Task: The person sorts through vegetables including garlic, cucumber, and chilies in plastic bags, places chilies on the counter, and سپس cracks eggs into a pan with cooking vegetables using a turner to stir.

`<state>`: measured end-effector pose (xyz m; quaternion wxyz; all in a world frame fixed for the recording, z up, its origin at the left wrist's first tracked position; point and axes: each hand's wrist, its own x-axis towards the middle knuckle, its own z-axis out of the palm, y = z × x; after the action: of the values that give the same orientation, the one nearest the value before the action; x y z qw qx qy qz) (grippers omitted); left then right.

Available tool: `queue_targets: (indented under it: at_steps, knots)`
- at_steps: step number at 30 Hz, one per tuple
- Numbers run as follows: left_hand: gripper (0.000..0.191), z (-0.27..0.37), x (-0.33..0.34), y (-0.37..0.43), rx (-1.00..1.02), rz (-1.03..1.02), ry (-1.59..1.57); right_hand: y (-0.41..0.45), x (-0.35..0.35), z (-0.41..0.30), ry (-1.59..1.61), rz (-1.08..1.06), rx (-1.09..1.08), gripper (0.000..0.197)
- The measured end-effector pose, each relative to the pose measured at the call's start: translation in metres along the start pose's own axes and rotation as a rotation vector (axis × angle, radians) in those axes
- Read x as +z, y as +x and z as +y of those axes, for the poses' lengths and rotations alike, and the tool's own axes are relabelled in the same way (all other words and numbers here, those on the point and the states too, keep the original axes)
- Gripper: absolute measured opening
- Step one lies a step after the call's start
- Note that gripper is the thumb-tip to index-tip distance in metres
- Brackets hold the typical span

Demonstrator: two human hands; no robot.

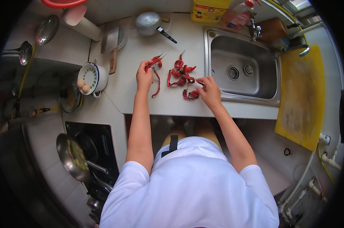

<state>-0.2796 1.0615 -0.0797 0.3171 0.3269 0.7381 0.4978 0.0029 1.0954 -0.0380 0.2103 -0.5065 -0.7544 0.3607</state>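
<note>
My left hand holds a few red chili peppers by its fingertips, their thin stems pointing away from me. A long wrinkled chili hangs or lies just right of that hand, its lower end curling toward the counter edge. In the middle of the counter rests a loose heap of wrinkled red chilies. My right hand is at the heap's right side, thumb and finger pinched around a dark red chili that they mostly cover. Just left of its thumb lie curled chilies.
A steel sink adjoins on the right, with a yellow board beyond. Behind are a lidded pot and a cleaver. At left stand an enamel pot with a bowl of eggs, and a wok holding food on the cooktop.
</note>
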Motion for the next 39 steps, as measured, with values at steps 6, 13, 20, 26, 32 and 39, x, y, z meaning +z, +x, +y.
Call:
queue_targets:
  at_steps: [6, 13, 20, 26, 32, 39]
  knots:
    - [0.036, -0.027, -0.014, -0.015, -0.046, 0.084, -0.231, 0.031, 0.023, -0.014, -0.264, -0.123, -0.027, 0.029]
    - [0.018, 0.026, 0.001, -0.054, 0.003, 0.364, 0.695, 0.068, 0.022, 0.006, 0.053, -0.041, 0.005, 0.019]
    - [0.015, 0.003, 0.023, -0.058, 0.085, 0.301, 0.774, 0.068, 0.0, 0.002, 0.028, 0.045, -0.032, 0.033]
    - [0.012, 0.016, 0.026, -0.059, 0.117, 0.363, 0.753, 0.047, 0.004, 0.019, 0.007, -0.103, -0.129, 0.016]
    - [0.017, 0.033, 0.034, -0.067, -0.207, 0.035, -0.526, 0.051, 0.012, 0.003, -0.213, -0.358, -0.21, 0.034]
    - [0.019, 0.038, 0.033, -0.074, -0.322, 0.041, -0.517, 0.067, 0.009, -0.012, -0.186, -0.344, -0.063, 0.044]
